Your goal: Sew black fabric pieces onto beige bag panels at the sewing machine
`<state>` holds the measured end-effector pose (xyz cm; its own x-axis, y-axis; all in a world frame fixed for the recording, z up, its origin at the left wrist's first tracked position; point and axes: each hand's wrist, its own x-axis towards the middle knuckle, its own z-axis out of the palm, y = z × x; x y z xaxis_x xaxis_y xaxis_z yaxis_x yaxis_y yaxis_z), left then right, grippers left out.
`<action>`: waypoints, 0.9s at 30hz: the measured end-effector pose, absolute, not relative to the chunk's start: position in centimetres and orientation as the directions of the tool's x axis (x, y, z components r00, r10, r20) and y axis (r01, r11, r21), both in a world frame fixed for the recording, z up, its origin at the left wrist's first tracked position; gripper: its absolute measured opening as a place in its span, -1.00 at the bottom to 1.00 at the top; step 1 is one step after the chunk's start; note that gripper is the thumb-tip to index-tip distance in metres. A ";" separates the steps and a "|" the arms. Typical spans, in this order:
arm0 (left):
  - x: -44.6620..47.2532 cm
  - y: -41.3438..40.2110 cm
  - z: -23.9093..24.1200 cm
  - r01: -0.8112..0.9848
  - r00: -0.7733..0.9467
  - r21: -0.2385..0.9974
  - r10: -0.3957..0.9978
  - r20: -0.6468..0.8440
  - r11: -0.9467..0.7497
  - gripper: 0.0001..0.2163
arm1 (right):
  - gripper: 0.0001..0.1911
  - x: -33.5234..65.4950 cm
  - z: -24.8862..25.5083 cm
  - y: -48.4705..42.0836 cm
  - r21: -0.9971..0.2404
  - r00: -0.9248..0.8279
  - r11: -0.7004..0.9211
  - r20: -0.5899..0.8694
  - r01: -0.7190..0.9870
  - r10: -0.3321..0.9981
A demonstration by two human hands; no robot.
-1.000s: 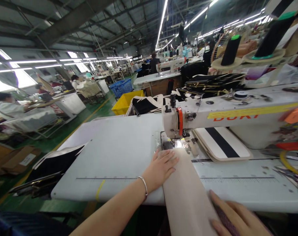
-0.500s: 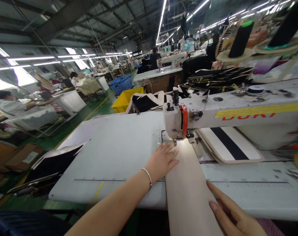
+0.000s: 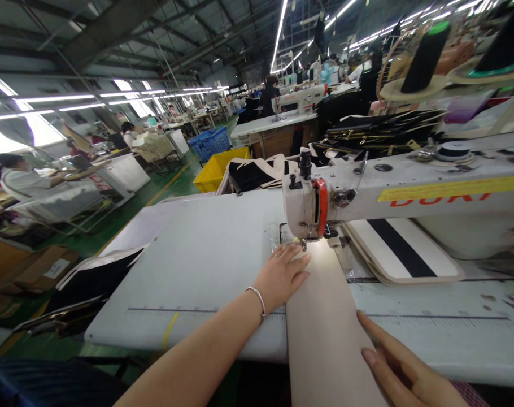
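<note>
A long pale beige strip of material (image 3: 325,316) runs from the bottom edge of the view up beneath the head of a sewing machine (image 3: 304,212). My left hand (image 3: 282,271), a silver bangle at its wrist, lies flat on the strip's left edge with its fingers stretched close to the lit presser foot (image 3: 304,245). At the strip's right edge is my right hand (image 3: 399,362), nearer to me. Its thumb rests on the edge and the index fingertip touches the edge farther up; its other fingers are partly hidden.
Rounded white panels with a black stripe (image 3: 403,249) are stacked under the machine arm. Black pieces hang at the table's left side (image 3: 91,282). A yellow crate (image 3: 221,169) and a blue basket (image 3: 209,142) stand behind. Thread cones (image 3: 426,59) rise at right. Other people work at left.
The view has shifted slightly, so the machine sits a little farther right. Both hands keep nearly the same places on the strip.
</note>
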<state>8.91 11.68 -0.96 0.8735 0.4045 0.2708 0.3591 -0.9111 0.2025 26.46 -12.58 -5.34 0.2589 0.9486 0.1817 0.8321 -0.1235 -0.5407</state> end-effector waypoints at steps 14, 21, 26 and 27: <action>8.8 11.9 -1.0 0.334 0.877 0.238 0.393 0.275 -0.912 -0.64 | -0.52 28.6 -1.5 0.3 -0.212 -0.140 0.222 0.344 0.952 0.929; 8.7 12.1 -0.7 0.320 0.884 0.255 0.384 0.267 -0.913 -0.64 | -0.54 28.3 -1.3 -0.1 -0.192 -0.143 0.213 0.321 0.958 0.936; 9.1 12.0 -1.0 0.348 0.887 0.192 0.389 0.248 -0.917 -0.63 | -0.53 29.2 -1.7 0.0 -0.178 -0.160 0.222 0.309 0.959 0.937; 9.0 11.5 -0.9 0.366 0.887 0.152 0.394 0.240 -0.918 -0.63 | -0.53 29.4 -2.0 -0.2 -0.190 -0.174 0.244 0.323 0.951 0.930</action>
<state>8.97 11.47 -0.87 0.8875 0.3935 0.2399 0.3661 -0.9181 0.1516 29.45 -0.22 -1.98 -0.1740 0.9303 0.3230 0.9509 0.2440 -0.1904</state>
